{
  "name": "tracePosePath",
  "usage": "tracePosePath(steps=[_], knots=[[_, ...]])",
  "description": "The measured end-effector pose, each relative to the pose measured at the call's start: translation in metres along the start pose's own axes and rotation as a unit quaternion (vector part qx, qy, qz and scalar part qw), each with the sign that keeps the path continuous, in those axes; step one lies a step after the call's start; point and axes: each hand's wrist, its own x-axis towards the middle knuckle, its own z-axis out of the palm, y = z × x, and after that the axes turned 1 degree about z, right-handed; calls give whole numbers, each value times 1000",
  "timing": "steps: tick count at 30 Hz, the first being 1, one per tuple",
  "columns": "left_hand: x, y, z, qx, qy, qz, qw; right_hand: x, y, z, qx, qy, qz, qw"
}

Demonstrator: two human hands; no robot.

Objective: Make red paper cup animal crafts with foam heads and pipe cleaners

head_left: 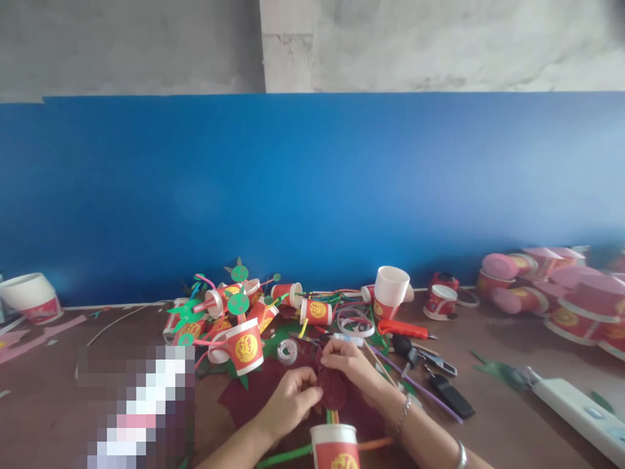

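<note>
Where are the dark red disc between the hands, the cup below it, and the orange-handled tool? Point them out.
Dark red disc (334, 393): head view, on its face.
Cup (334, 451): head view, red side below the rim.
Orange-handled tool (405, 329): head view, on the handle.

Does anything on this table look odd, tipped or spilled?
Yes: several paper cups lie on their sides, jumbled beyond the left hand, while others stand upright. No spill shows, but a pixelated patch hides some of the table.

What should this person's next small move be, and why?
Probably gently pressing the dark red disc flat: the left hand and right hand have fingers at its edges, just above coloured stems rising from a cup.
</note>
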Motion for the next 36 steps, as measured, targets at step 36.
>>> tracePosePath(steps=[36], knots=[[-1, 1, 0, 2, 30, -16, 999, 1, 11, -2, 37, -54, 9, 998]])
